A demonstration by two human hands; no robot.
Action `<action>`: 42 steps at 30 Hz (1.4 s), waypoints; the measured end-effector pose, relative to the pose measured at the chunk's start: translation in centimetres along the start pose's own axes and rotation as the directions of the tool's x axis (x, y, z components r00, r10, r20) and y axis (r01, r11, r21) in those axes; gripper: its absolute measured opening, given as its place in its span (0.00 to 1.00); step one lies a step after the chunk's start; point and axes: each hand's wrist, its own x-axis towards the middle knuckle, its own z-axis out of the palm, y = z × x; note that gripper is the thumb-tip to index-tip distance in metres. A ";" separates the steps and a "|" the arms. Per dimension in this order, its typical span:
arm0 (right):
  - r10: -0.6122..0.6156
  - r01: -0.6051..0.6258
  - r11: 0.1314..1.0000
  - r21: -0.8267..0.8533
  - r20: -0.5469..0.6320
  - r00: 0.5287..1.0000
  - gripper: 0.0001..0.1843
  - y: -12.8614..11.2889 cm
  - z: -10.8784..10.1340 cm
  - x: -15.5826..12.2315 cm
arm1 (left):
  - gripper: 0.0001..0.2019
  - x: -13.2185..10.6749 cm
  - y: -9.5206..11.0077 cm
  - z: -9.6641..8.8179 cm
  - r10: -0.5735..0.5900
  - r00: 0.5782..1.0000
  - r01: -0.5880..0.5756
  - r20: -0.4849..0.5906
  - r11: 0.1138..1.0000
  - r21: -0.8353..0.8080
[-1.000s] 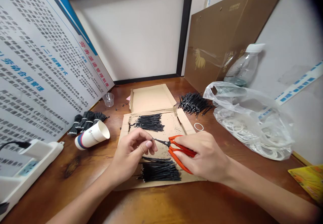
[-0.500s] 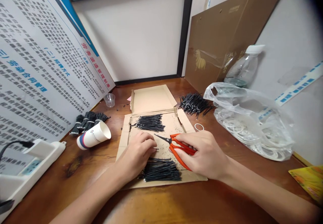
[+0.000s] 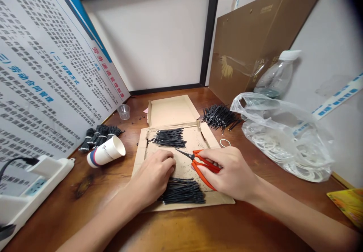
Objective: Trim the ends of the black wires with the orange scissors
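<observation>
My right hand (image 3: 231,168) is wrapped round the orange handles of small scissors (image 3: 205,165). Their dark, slim blades point left over the cardboard box (image 3: 187,168). Left of the tips, my left hand (image 3: 157,172) is closed with its fingers curled down over the box; whatever they hold is hidden. One pile of short black wires (image 3: 184,191) lies just below my left hand, partly covered by it. Another bundle of black wires (image 3: 170,137) rests above it. Tiny dark scraps are scattered over the cardboard between the two.
A heap of black wires (image 3: 219,116) and a white ring (image 3: 225,143) are right of the box. Beyond stand a plastic bag of white rings (image 3: 283,142) and a bottle (image 3: 275,74). At left are a tipped paper cup (image 3: 106,152), tied bundles (image 3: 98,135) and a power strip (image 3: 39,191).
The short dark end that stuck out from my left fingertips no longer shows. Both hands and the scissors have barely moved; the view has shifted slightly.
</observation>
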 end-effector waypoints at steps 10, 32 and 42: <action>0.008 -0.008 1.000 -0.015 -0.002 1.000 0.09 0.1 0.0 -0.2 | 0.08 0.1 -0.2 -0.2 -0.033 0.999 0.032 0.023 0.998 0.046; 0.003 -0.003 1.000 -0.006 0.014 1.000 0.09 0.1 0.1 -0.2 | 0.07 -0.4 1.3 -0.7 -0.037 0.976 0.076 0.212 0.980 -0.182; 0.015 -0.015 1.000 0.024 0.010 1.000 0.08 0.0 -0.1 -0.1 | 0.08 -0.2 1.5 -1.4 -0.199 0.978 0.206 0.055 0.926 -0.317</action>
